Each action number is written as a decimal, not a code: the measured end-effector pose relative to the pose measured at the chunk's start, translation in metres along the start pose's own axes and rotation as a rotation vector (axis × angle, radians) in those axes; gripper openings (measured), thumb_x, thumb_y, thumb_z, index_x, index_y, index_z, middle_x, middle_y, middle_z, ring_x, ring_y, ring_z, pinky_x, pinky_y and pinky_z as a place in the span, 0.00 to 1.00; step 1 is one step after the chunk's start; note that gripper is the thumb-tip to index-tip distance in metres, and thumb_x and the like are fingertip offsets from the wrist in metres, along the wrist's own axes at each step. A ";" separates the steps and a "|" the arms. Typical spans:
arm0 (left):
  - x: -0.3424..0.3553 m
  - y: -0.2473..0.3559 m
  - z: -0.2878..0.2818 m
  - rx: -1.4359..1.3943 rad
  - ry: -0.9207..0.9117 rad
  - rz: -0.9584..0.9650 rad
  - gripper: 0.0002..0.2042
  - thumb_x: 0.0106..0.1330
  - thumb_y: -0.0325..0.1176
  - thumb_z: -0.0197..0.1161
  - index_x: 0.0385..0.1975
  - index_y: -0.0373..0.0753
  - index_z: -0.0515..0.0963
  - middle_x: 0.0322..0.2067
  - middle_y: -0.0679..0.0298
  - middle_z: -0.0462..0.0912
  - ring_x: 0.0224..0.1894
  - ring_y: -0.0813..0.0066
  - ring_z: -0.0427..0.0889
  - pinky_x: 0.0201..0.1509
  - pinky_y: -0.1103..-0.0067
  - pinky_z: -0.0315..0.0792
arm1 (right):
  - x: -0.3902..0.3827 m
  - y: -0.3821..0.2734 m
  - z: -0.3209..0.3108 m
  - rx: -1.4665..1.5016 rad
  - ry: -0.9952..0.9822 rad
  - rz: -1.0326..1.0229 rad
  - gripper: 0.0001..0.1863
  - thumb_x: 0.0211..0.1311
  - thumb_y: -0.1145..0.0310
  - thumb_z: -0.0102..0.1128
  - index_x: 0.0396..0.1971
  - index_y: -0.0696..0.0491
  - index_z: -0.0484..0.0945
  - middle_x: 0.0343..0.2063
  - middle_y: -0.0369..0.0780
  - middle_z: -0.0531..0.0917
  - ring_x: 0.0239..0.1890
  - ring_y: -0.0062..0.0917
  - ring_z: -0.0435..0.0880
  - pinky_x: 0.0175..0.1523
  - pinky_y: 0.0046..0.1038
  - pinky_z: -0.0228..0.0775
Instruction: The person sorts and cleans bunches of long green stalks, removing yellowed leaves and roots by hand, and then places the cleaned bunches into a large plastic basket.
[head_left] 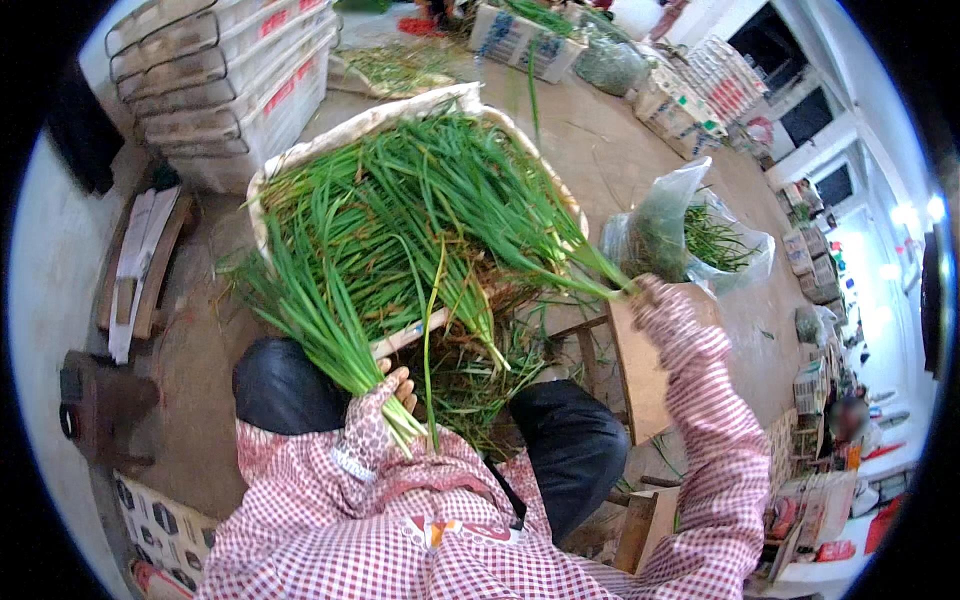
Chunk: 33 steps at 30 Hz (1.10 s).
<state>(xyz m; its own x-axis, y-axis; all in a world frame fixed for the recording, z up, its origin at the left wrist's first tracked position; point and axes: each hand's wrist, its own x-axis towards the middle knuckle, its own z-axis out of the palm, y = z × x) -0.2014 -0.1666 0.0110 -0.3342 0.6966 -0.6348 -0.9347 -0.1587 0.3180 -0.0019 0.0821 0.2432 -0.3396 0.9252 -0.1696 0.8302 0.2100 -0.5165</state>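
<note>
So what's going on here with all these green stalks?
A person in checked sleeves sits over a big pile of long green chives heaped in a shallow basket. The left hand grips a gathered bunch by its lower ends, leaves fanning up and away. The right hand, stretched out to the side, holds the ends of a few more stalks from the pile. A clear plastic bag with more greens stands beyond that hand, and white crates are stacked behind.
</note>
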 end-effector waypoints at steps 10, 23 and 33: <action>-0.003 0.012 -0.001 -0.034 0.024 0.074 0.14 0.59 0.27 0.54 0.45 0.47 0.68 0.36 0.66 0.78 0.33 0.78 0.77 0.36 0.79 0.73 | 0.060 -0.017 -0.150 -0.029 0.445 -0.058 0.18 0.50 0.56 0.57 0.39 0.51 0.77 0.36 0.43 0.80 0.39 0.34 0.79 0.45 0.32 0.69; 0.007 0.013 -0.003 -0.142 -0.001 -0.048 0.16 0.59 0.25 0.55 0.47 0.46 0.67 0.36 0.64 0.76 0.31 0.77 0.78 0.34 0.77 0.74 | 0.035 -0.067 -0.217 -0.812 0.538 -0.006 0.16 0.56 0.59 0.52 0.40 0.52 0.76 0.33 0.42 0.80 0.37 0.28 0.79 0.43 0.27 0.68; 0.000 0.020 0.003 -0.171 -0.051 -0.036 0.11 0.58 0.25 0.55 0.40 0.46 0.69 0.33 0.64 0.75 0.30 0.77 0.75 0.33 0.77 0.73 | 0.067 -0.116 -0.155 0.532 0.568 -0.271 0.13 0.58 0.60 0.51 0.33 0.55 0.72 0.14 0.36 0.72 0.11 0.18 0.67 0.15 0.19 0.59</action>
<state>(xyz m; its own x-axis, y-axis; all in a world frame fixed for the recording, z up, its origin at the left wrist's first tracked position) -0.2194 -0.1677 0.0198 -0.2981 0.7377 -0.6058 -0.9542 -0.2468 0.1689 -0.0525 0.1687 0.4224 -0.1043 0.9127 0.3950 0.3822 0.4035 -0.8314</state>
